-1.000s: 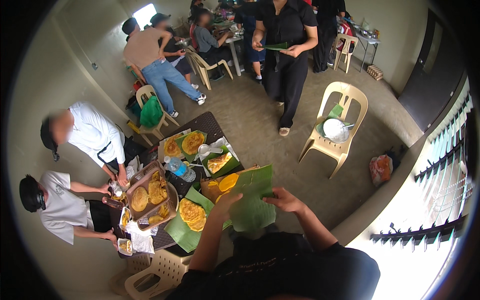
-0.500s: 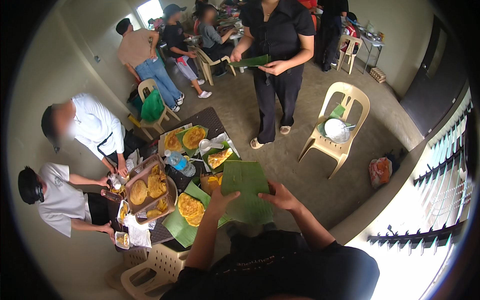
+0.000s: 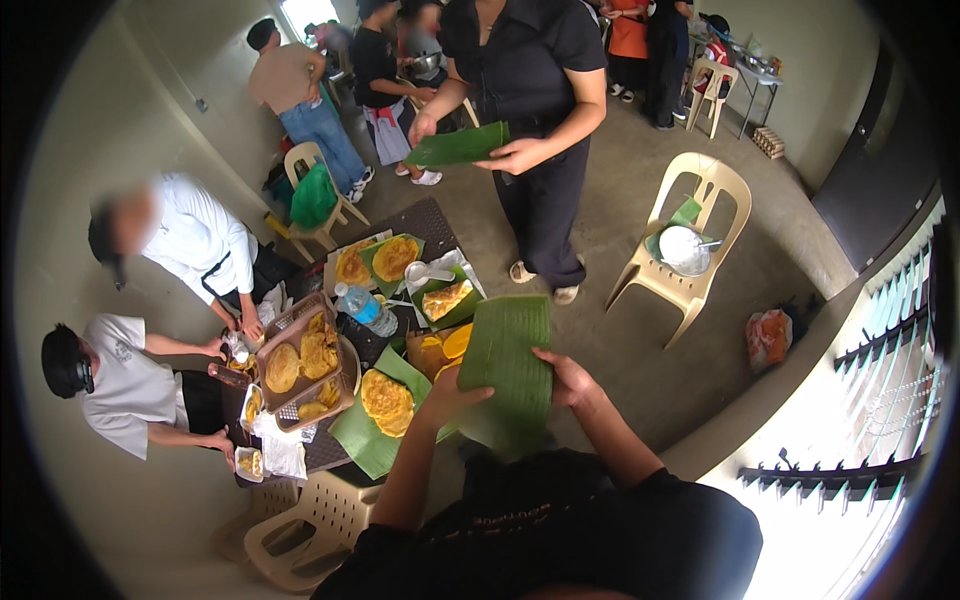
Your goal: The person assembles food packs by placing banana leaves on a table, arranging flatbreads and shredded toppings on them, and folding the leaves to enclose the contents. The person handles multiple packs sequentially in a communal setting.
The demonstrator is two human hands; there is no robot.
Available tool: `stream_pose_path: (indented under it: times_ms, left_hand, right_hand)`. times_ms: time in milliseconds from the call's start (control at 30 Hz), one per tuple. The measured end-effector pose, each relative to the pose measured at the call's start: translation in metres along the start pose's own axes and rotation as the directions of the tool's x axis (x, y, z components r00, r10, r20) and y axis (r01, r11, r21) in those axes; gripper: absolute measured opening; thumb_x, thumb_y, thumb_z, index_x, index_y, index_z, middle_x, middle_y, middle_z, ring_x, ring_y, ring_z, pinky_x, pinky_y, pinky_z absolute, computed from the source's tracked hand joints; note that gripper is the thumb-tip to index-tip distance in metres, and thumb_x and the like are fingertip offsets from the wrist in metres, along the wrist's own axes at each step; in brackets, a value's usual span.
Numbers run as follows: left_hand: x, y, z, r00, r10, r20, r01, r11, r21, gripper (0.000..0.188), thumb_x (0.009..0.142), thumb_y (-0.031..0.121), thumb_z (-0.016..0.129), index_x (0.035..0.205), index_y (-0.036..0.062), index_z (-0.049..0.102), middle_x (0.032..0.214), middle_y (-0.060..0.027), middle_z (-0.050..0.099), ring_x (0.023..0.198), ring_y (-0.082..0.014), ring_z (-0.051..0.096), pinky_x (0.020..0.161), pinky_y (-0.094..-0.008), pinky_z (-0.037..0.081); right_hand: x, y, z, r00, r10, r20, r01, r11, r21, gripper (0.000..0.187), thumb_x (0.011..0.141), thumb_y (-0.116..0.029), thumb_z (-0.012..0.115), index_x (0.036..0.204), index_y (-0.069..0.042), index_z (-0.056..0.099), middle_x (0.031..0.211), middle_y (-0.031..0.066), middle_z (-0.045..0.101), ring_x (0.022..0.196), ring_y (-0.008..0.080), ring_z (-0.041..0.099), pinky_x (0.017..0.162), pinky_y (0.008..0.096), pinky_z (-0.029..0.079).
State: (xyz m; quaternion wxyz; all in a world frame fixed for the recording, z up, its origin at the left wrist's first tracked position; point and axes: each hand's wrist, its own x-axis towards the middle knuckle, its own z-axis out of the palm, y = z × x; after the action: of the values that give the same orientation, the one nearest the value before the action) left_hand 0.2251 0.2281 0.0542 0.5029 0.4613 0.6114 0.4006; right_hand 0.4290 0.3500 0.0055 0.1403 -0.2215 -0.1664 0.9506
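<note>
I hold a broad green piece of banana leaf [image 3: 510,345] up in front of my body. My left hand [image 3: 452,402] grips its left edge, thumb on the face turned to me and fingers hidden behind. My right hand [image 3: 568,380] pinches the right edge. Left of the leaf, a yellow flat pancake-like round [image 3: 387,402] lies on another banana leaf [image 3: 347,438] on the dark table [image 3: 432,222]. More yellow rounds [image 3: 397,257] sit on leaf pieces farther back, near a folded one [image 3: 446,299].
A brown basket [image 3: 300,312] with yellow rounds and a water bottle [image 3: 364,310] stand on the table. Two people work at its left side. Ahead, a person in black holds a leaf piece [image 3: 458,147]. A beige chair [image 3: 690,287] at right bears a bowl [image 3: 684,250].
The leaf has tilted and shifted slightly right, and my right hand has moved a little right along its edge. The person in black has come closer, leaf in hand.
</note>
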Motion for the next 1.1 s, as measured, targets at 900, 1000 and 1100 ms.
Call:
stream_pose_path:
  times_ms: [900, 1000, 1100]
  left_hand:
    - [-0.061, -0.015, -0.073, 0.287, -0.137, -0.948, -0.602, 0.744, -0.289, 0.025, 0.088, 0.007, 0.062, 0.112, 0.0045, 0.058, 0.110, -0.0059, 0.060, 0.100, -0.0166, 0.058, 0.081, -0.0314, 0.050]
    - [-0.068, -0.023, -0.074, 0.297, -0.149, -0.943, -0.604, 0.736, -0.307, 0.025, 0.088, 0.007, 0.061, 0.112, 0.0032, 0.057, 0.111, -0.0067, 0.060, 0.101, -0.0173, 0.058, 0.083, -0.0319, 0.050]
    - [-0.075, -0.032, -0.077, 0.306, -0.152, -0.940, -0.619, 0.719, -0.317, 0.025, 0.089, 0.007, 0.060, 0.113, 0.0019, 0.056, 0.112, -0.0081, 0.059, 0.101, -0.0184, 0.058, 0.084, -0.0325, 0.051]
  right_hand:
    - [-0.021, 0.009, -0.027, 0.985, -0.146, -0.090, 0.147, 0.989, 0.003, 0.050, 0.090, -0.019, 0.054, 0.132, 0.003, 0.038, 0.126, 0.0179, 0.051, 0.114, 0.0301, 0.053, 0.100, 0.0447, 0.042]
    - [-0.015, 0.014, -0.034, 0.985, -0.115, -0.130, 0.120, 0.992, 0.031, 0.049, 0.091, -0.017, 0.052, 0.132, 0.004, 0.038, 0.127, 0.0183, 0.051, 0.115, 0.0302, 0.052, 0.100, 0.0444, 0.041]
    - [-0.013, 0.018, -0.037, 0.987, -0.092, -0.129, 0.099, 0.994, 0.050, 0.049, 0.091, -0.017, 0.052, 0.132, 0.004, 0.038, 0.128, 0.0186, 0.050, 0.116, 0.0300, 0.051, 0.101, 0.0443, 0.040]
